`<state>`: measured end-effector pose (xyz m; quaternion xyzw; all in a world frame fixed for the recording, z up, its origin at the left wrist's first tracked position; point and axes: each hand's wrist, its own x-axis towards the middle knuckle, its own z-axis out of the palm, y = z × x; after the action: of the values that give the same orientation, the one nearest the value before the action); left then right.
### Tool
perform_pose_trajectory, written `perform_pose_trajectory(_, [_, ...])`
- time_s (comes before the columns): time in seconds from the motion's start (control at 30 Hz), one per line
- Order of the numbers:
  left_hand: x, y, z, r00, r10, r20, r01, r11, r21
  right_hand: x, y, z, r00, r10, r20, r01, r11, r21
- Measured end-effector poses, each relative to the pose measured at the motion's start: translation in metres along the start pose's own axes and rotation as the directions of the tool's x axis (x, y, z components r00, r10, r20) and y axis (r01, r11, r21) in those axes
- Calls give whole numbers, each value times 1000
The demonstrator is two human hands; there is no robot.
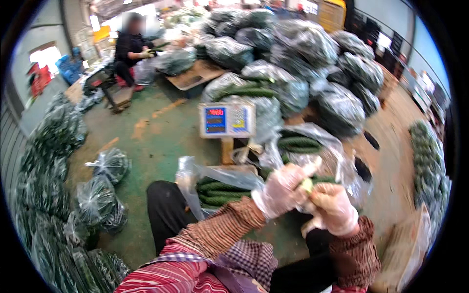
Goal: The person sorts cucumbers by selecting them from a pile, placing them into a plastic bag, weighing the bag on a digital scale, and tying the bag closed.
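My left hand (283, 191) and my right hand (334, 207), both in clear plastic gloves, meet in front of me. Their fingers are closed around a small pale green piece (307, 185), partly hidden, whose kind I cannot make out. Just left of them, dark green cucumbers (222, 194) lie in an open clear plastic bag (187, 183), below the lit display (227, 120) of a scale. Beyond my hands, another open bag (332, 144) holds more cucumbers (299, 144).
Full plastic bags (303, 44) are heaped ahead, with loose cucumbers (251, 92) on the nearer ones. Tied bags (97, 198) and long rows of bagged greens (46, 195) line the left. A cardboard box (403, 249) stands at right. A person (129, 51) sits working at far left.
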<state>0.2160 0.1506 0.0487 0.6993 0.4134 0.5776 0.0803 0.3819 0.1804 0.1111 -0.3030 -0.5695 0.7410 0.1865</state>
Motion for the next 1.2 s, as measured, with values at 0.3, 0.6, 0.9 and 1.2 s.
perform_pose_trajectory(0.3, [-6,-5,-6,996,-58,70,64,994,-87,21,27,-3,990,-90,-111,78,991,-110])
perform_pose_trajectory(0.6, [21,-19,-11,856,-512,-68,230,495,-838,37,48,-71,721,-690,64,289,216,-933])
perform_pose_trajectory(0.9, [9,-15,-26,846,-532,-42,167,338,-926,62,76,-4,827,-499,257,512,483,-711])
perform_pose_trajectory(1.2, [31,-58,-36,670,-690,-275,304,593,-746,63,64,3,967,-108,-232,148,976,159])
